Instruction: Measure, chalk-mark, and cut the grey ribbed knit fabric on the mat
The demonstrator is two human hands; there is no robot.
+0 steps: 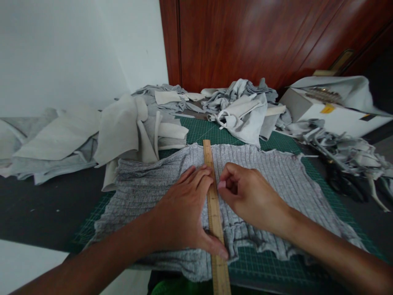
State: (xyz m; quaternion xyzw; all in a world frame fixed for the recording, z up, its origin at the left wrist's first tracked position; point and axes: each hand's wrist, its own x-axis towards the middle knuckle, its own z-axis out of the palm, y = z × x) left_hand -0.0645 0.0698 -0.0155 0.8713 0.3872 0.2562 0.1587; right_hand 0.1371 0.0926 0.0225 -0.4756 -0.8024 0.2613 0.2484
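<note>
A wooden ruler (pixel 213 205) lies lengthwise across a grey ribbed knit fabric (pixel 273 184). My left hand (pixel 187 209) rests flat over the ruler, fingertips pressing its upper part and the thumb stretched across it lower down. Just right of the ruler, my right hand (pixel 248 192) is closed in a pinch around a small pink piece of tailor's chalk (pixel 221 184), held against the fabric by the ruler's edge. Most of the chalk is hidden by the fingers. The fabric's edges are wavy and uneven.
Underneath lies a green cutting mat (pixel 199 129) on a dark table. Pale grey fabric pieces (pixel 119 127) are heaped at left, with more scraps (pixel 245 106) behind. At right stand a white box (pixel 331 106), thin offcuts (pixel 353 151) and black-handled scissors (pixel 344 180).
</note>
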